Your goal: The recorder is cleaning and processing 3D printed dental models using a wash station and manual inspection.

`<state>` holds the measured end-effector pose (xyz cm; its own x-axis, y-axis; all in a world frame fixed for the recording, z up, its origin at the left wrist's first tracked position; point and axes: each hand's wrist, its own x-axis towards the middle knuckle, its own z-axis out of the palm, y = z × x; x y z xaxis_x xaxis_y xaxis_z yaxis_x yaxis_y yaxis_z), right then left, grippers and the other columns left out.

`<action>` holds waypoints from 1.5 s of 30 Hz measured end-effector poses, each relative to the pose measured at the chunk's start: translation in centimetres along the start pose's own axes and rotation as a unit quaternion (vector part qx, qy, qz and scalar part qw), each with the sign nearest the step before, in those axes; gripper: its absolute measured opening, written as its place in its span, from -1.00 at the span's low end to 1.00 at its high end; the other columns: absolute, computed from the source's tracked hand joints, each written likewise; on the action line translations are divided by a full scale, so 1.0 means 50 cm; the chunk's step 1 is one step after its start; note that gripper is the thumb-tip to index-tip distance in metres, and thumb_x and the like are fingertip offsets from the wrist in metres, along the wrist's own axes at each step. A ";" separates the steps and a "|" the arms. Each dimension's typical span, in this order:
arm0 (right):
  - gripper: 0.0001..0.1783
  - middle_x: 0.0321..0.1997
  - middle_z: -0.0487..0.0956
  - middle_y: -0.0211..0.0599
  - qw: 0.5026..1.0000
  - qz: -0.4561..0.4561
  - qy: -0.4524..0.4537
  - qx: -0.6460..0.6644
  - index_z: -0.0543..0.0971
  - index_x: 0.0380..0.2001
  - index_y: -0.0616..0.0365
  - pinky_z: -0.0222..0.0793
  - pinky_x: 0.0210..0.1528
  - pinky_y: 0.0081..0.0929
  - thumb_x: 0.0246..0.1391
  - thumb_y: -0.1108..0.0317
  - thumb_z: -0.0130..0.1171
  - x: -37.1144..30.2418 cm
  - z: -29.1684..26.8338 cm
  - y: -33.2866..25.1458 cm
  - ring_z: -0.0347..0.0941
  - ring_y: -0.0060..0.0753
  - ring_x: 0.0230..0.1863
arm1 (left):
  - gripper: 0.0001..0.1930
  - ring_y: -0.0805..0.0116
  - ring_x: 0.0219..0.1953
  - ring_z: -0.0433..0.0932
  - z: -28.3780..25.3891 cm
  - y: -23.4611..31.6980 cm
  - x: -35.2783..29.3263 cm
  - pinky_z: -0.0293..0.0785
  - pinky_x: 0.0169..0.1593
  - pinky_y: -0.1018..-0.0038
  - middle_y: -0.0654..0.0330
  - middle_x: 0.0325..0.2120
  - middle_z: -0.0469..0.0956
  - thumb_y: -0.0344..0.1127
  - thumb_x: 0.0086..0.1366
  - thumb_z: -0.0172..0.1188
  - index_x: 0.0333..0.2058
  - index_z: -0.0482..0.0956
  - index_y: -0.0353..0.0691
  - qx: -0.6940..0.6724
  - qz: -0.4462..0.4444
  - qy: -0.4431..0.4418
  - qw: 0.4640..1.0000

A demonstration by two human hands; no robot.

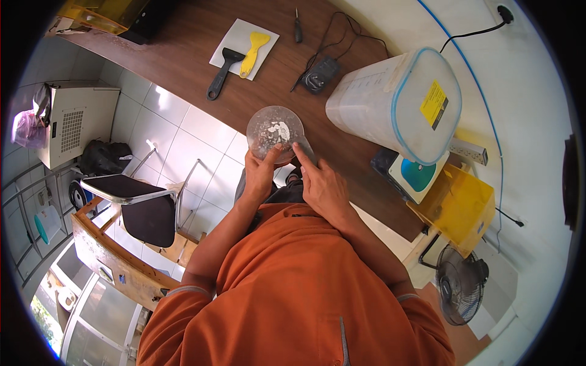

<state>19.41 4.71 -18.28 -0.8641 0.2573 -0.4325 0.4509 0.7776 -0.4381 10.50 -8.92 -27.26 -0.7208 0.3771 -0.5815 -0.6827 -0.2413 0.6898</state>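
Observation:
My left hand (261, 171) grips the near edge of a round, translucent disc (261, 125), thumb on top and fingers underneath. White flaky residue (279, 130) lies around the disc's middle. My right hand (322, 186) is at the disc's near right edge, its index finger stretched along a grey flat piece (309, 154). That piece is partly hidden by the fingers, so its kind is unclear. Beyond the disc, a black scraper (221, 76) and a yellow scraper (253, 53) rest on a white sheet (244, 30).
On the brown table (183, 49) are a screwdriver (298, 27), a black power adapter (320, 74) with its cable, and a large lidded container (372, 97). A yellow translucent box (458, 201) stands right, near a fan (462, 287). A black chair (146, 213) stands left on the tiled floor.

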 end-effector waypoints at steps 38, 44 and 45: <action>-0.36 -0.33 0.61 0.23 0.996 0.013 0.018 0.084 0.33 0.49 -0.29 0.50 -0.21 0.15 0.38 0.31 0.05 0.002 -0.018 0.016 0.60 0.35 -0.31 | -0.69 0.25 -0.20 0.75 -0.002 0.005 -0.013 0.76 -0.15 0.37 0.04 -0.12 0.70 -0.39 0.37 0.28 0.03 0.57 -0.42 0.044 -0.068 -0.054 0.995; -0.35 -0.33 0.56 0.15 0.999 0.016 -0.024 0.042 0.29 0.50 -0.43 0.52 -0.30 0.15 0.38 0.23 0.05 -0.026 -0.042 0.010 0.61 0.30 -0.37 | -0.68 0.25 -0.28 0.75 0.006 0.012 -0.006 0.77 -0.23 0.40 0.00 -0.21 0.72 -0.40 0.35 0.27 -0.01 0.59 -0.50 0.078 -0.060 -0.032 0.995; -0.34 -0.30 0.56 0.15 0.998 0.030 -0.046 0.032 0.29 0.50 -0.42 0.53 -0.29 0.14 0.38 0.23 0.05 -0.023 -0.047 0.003 0.62 0.29 -0.37 | -0.68 0.26 -0.28 0.75 0.005 0.008 -0.005 0.77 -0.24 0.40 0.00 -0.21 0.72 -0.41 0.35 0.27 -0.01 0.59 -0.50 0.081 -0.057 -0.034 0.995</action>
<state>19.93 5.86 -16.00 -0.8127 0.2456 -0.5284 0.5166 0.7232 -0.4584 10.45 -8.89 -26.71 -0.6270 0.4544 -0.6328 -0.7267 -0.0486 0.6852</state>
